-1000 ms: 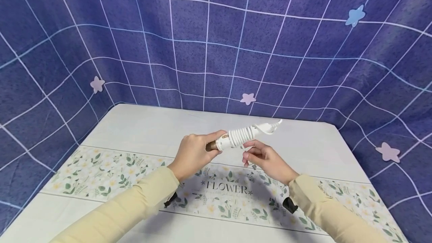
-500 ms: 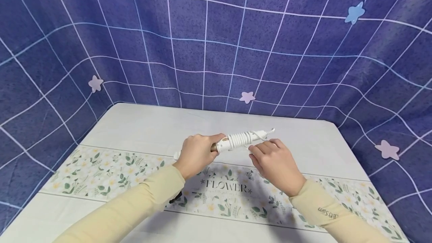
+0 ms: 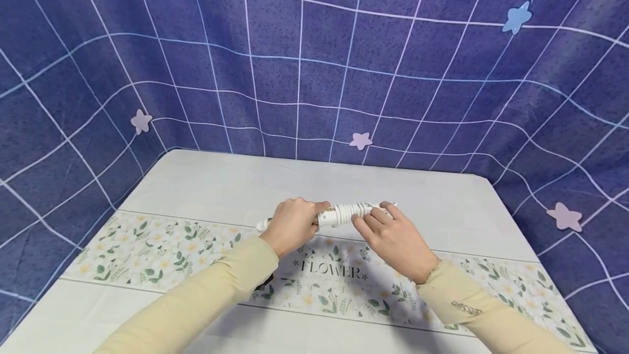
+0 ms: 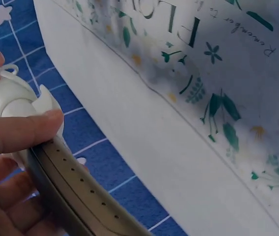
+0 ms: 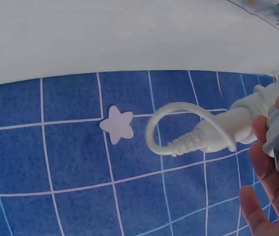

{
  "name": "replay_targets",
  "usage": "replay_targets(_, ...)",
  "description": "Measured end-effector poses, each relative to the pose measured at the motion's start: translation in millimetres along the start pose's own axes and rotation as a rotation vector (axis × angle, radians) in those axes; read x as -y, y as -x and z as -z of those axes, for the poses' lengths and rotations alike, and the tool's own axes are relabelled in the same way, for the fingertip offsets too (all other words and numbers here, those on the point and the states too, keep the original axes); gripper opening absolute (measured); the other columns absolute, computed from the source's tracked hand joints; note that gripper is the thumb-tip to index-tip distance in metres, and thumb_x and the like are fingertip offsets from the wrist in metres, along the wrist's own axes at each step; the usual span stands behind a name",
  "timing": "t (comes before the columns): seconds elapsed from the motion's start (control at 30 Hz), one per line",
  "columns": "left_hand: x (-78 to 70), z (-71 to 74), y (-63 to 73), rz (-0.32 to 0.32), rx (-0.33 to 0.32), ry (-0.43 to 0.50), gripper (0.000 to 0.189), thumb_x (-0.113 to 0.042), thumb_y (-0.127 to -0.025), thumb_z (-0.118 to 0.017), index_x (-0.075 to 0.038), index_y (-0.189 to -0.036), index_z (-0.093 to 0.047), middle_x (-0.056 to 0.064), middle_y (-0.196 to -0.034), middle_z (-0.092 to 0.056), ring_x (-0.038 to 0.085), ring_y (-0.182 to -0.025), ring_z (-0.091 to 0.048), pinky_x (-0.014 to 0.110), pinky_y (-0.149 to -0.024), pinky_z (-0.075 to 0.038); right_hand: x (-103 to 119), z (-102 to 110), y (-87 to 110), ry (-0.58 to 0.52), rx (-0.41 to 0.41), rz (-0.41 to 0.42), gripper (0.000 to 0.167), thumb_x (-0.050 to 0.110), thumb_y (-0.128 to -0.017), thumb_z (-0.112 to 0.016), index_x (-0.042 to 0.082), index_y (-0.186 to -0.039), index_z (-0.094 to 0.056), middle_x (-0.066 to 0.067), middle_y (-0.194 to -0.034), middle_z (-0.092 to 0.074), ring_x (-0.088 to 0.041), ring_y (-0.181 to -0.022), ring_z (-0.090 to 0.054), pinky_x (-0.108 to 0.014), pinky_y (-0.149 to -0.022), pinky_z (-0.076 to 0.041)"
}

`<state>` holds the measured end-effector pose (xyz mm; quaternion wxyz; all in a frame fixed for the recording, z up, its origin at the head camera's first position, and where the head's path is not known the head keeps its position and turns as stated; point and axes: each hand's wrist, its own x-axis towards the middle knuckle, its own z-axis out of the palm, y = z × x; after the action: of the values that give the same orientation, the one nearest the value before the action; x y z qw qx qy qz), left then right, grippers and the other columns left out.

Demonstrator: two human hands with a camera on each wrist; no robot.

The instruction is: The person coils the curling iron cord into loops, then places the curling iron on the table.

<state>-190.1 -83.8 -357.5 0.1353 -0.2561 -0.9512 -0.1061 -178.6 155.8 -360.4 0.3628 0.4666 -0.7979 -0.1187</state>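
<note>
A white curling iron [image 3: 326,218] is held level above the table, its cord [image 3: 346,213] wound in several turns round the handle. My left hand [image 3: 293,226] grips it where the brown barrel [image 4: 88,189] meets the white handle; the thumb lies by the white lever [image 4: 48,101] in the left wrist view. A white tip [image 3: 262,226] sticks out left of this hand. My right hand [image 3: 395,240] is at the wound cord and pinches the two-pronged plug [image 5: 278,135]. From the handle's end a stiff cord loop [image 5: 152,130] curves back in the right wrist view.
Under the hands lies a white table cover [image 3: 236,179] with a flower-printed band [image 3: 162,245] across it. A blue curtain [image 3: 314,81] with grid lines and stars closes off the back and both sides.
My right hand has turned over and moved up onto the wound cord, now covering part of the handle. The curling iron has tilted down to nearly level, and its white tip shows at left.
</note>
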Motion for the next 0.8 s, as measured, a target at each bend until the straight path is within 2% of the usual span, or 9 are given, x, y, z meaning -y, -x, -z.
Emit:
replay_targets(0.1, 3.2, -8.2, -6.3, 0.003, 0.035, 0.016, 0.048, -0.004, -0.078, -0.084, -0.014, -0.125, -0.073, 0.006, -0.083, -0.076, 0.016, -0.059, -0.062, 0.034, -0.054, -0.054, -2, -6, -1.0, 0.011, 0.012, -0.006, 0.025, 0.0, -0.091, -0.053, 0.001, -0.112, -0.066, -0.009, -0.088, -0.071, -0.026, -0.086, -0.066, -0.042, -0.092, -0.051)
replay_targets(0.23, 8.2, -17.1, -15.1, 0.006, 0.05, 0.004, 0.048, -0.005, -0.08, -0.084, -0.015, -0.125, -0.073, 0.006, -0.082, -0.075, 0.021, -0.063, -0.067, 0.036, -0.055, -0.056, -3, -17, -6.2, 0.029, 0.044, -0.049, 0.022, 0.003, -0.088, -0.064, 0.002, -0.109, -0.071, -0.008, -0.089, -0.072, -0.025, -0.087, -0.065, -0.042, -0.093, -0.05)
replay_targets(0.33, 12.4, -22.6, -19.3, 0.0, 0.051, -0.024, 0.048, -0.006, -0.08, -0.085, -0.016, -0.125, -0.072, 0.005, -0.081, -0.075, 0.024, -0.066, -0.07, 0.039, -0.058, -0.057, -4, -26, -9.5, 0.004, 0.053, -0.097, 0.022, 0.012, -0.086, -0.075, 0.004, -0.107, -0.074, -0.007, -0.09, -0.073, -0.024, -0.087, -0.065, -0.041, -0.092, -0.05)
replay_targets(0.4, 14.8, -25.9, -21.2, -0.008, 0.054, -0.039, 0.047, -0.006, -0.081, -0.084, -0.016, -0.126, -0.072, 0.005, -0.083, -0.076, 0.025, -0.067, -0.07, 0.04, -0.06, -0.058, -5, -31, -11.0, -0.018, 0.065, -0.129, 0.03, 0.02, -0.084, -0.082, 0.005, -0.109, -0.075, -0.006, -0.091, -0.073, -0.023, -0.087, -0.066, -0.04, -0.091, -0.05)
replay_targets(0.57, 20.1, -35.4, -26.8, -0.016, 0.034, -0.093, 0.045, -0.008, -0.083, -0.083, -0.016, -0.126, -0.071, 0.009, -0.09, -0.076, 0.026, -0.069, -0.071, 0.039, -0.059, -0.058, -7, -41, -13.2, -0.065, 0.102, -0.197, 0.034, 0.024, -0.085, -0.082, 0.006, -0.113, -0.076, -0.005, -0.095, -0.075, -0.021, -0.088, -0.067, -0.04, -0.09, -0.049)
replay_targets(0.8, 25.0, -58.4, -33.5, -0.015, -0.043, -0.148, 0.037, -0.009, -0.089, -0.075, -0.018, -0.125, -0.073, 0.011, -0.089, -0.076, 0.027, -0.071, -0.072, 0.039, -0.062, -0.059, -6, -61, -12.2, -0.109, 0.128, -0.3, 0.029, 0.022, -0.083, -0.084, 0.009, -0.109, -0.077, -0.004, -0.091, -0.075, -0.022, -0.086, -0.066, -0.041, -0.091, -0.048)
